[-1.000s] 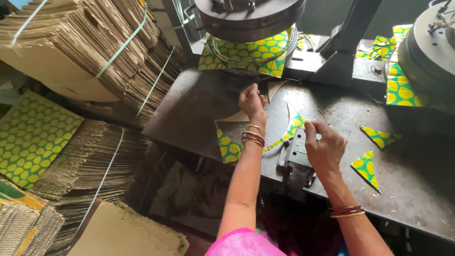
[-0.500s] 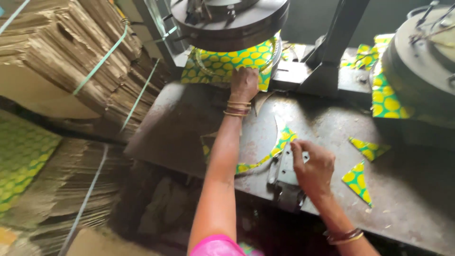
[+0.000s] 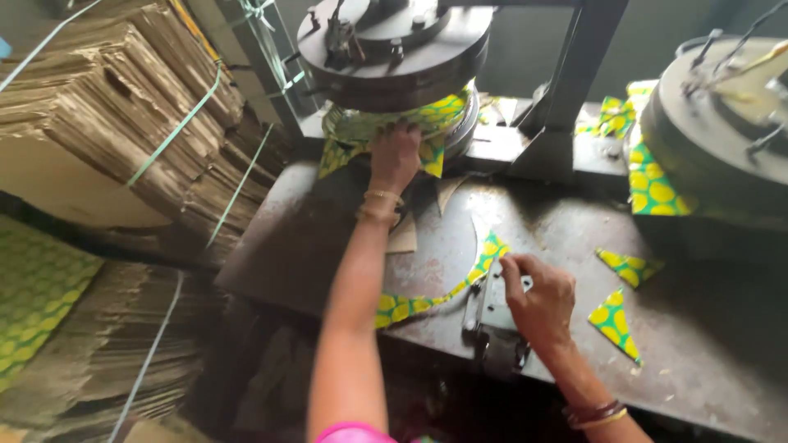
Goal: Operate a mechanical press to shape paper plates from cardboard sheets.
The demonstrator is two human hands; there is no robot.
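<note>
Your left hand (image 3: pixel 396 156) reaches forward to the press (image 3: pixel 394 49), fingers spread flat on the green-and-yellow patterned sheet (image 3: pixel 439 111) that lies under the round upper die. The sheet sits between the die and the lower bed, with its corners hanging out at the front edge; your fingertips touch its front margin.

Your right hand (image 3: pixel 538 299) rests on the small metal lever block (image 3: pixel 492 312) fixed at the near edge of the worktop (image 3: pixel 287 246). The fingers are curled over the top of the block; whether they clamp it or only press on it cannot be told.

The worktop is a dark, worn steel plate with scuffed and dusty patches. On it lie offcuts: a long curved strip of the same patterned stock (image 3: pixel 443 287) running from the lever block toward your left forearm, two triangular scraps (image 3: pixel 614 321) to the right of your right hand, and plain brown card pieces (image 3: pixel 404 238) near your left wrist.

A second round press head (image 3: pixel 714 123) stands at the right, with more patterned material (image 3: pixel 652 189) below it.

To the left of the worktop, bundles of brown card (image 3: pixel 107 123) strapped with green bands are stacked high. Lower down, further stacks and a patterned sheet pile (image 3: pixel 33 287) lie beside them on the floor.
</note>
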